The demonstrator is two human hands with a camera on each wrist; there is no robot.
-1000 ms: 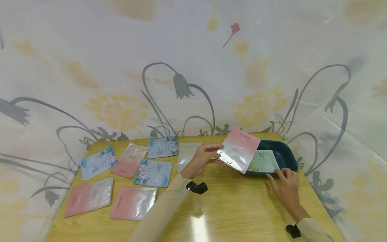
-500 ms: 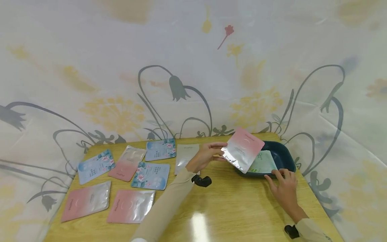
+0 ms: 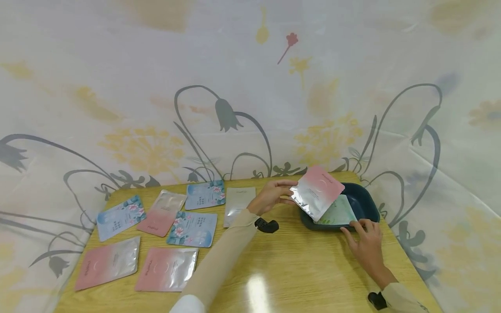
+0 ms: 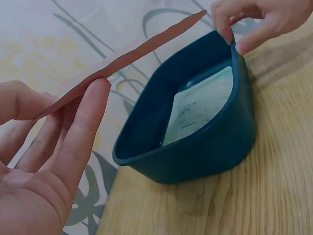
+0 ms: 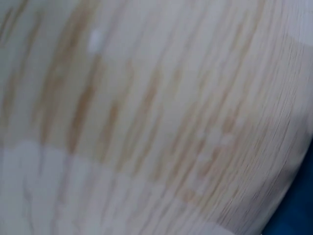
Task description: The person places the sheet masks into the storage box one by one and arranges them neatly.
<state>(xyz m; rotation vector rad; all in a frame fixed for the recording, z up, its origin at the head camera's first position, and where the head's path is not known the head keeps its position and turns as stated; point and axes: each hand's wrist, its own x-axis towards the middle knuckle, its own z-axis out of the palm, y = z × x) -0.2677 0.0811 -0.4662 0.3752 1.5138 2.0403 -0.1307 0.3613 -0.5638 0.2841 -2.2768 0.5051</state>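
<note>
My left hand (image 3: 274, 195) pinches a pink-and-silver foil mask packet (image 3: 318, 191) by its lower left edge. Tilted, the packet hangs over the left part of a dark blue plastic basin (image 3: 365, 202) and hides some of it from the head camera. Inside the basin lies a pale green packet (image 4: 200, 105). With thumb and fingers, my right hand (image 3: 365, 248) grips the basin's near rim; the left wrist view shows this hand (image 4: 266, 19) with the rim between thumb and fingers. Only wood grain and a blue corner of the basin (image 5: 296, 210) appear in the right wrist view.
On the wooden table's left side lie blue floral packets (image 3: 192, 229), pink-and-silver packets (image 3: 166, 269) and a pale silver-green packet (image 3: 238, 202), partly behind the left forearm. A flower-printed curtain (image 3: 242, 87) hangs directly behind the table.
My left hand has carried the pink packet rightward, farther over the basin. My right hand keeps its place at the rim. The head view has shifted slightly.
</note>
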